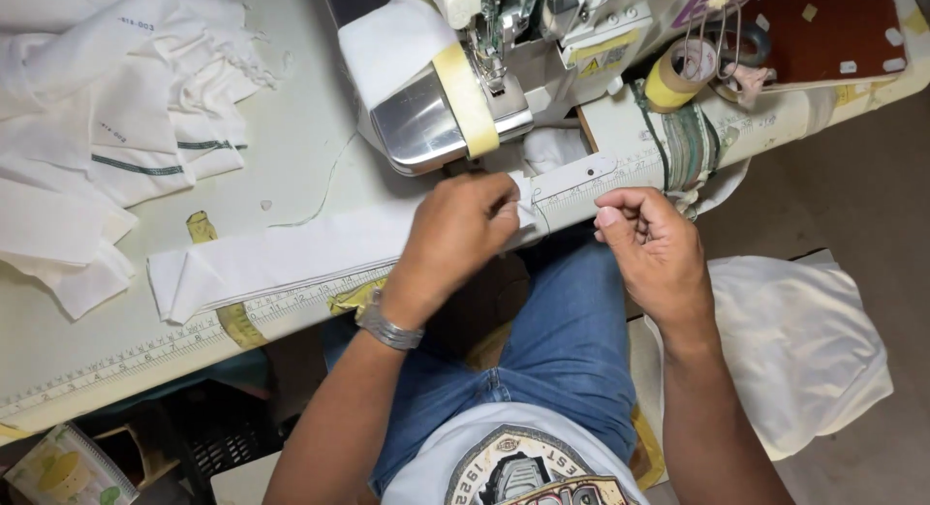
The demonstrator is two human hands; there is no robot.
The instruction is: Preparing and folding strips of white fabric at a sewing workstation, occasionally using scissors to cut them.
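Resting at the sewing table's [291, 147] near edge, the left hand [455, 236] pinched a white fabric strip [281, 258] before the overlock machine [475, 79]. The right hand [651, 245], apart, was curled shut near the ruler tape [126, 355]; whether it held anything could not be told. Folded white cloth [107, 127] lay at the far left corner.

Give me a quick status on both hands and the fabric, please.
Left hand pinching white fabric strip at table edge. Right hand closed, beside it. Sewing machine just beyond.

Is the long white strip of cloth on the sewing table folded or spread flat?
Folded. The white strip shows layered edges, and its free end is doubled over into flaps. The left hand rests on its other end by the sewing machine.
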